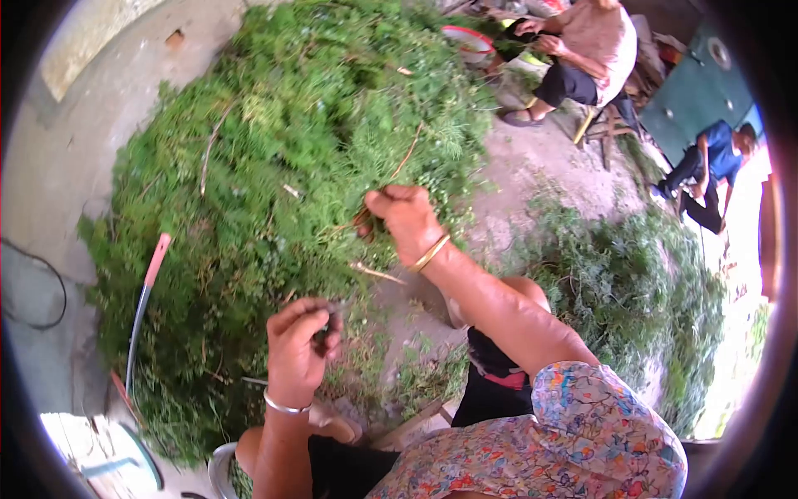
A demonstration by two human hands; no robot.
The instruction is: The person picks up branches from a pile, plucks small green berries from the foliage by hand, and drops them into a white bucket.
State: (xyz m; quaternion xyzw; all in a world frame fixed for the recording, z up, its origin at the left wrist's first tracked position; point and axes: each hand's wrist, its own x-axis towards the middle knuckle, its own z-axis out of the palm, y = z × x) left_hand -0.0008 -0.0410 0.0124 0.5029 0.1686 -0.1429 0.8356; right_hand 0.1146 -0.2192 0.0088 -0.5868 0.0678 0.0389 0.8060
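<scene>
The head view looked down on a large heap of feathery green cut plants [291, 141] piled on the bare grey concrete floor [540, 166]. The person's right hand [406, 220], with a thin gold bangle [429, 254] at the wrist, reached out to the near edge of the heap, and its fingers were closed around thin brown stems [364, 221] there. The left hand [299, 349], which wore a silver bangle [285, 407], hung nearer the body and apart from the right. Its thumb and fingers were pinched together on a small dark scrap [322, 333] too small to identify. A long tool with a pink handle [155, 264] lay on the left flank of the heap, well away from both hands. A second, lower spread of green cuttings [615, 283] lay to the right. Farther off, one seated person [590, 41] worked at the top of the view and another in blue [715, 158] bent over at the right. The step in hand looked like drawing stems out of the heap. As the stems were tangled, pulling them free would call for a firm pinch and a steady pull toward the body.
</scene>
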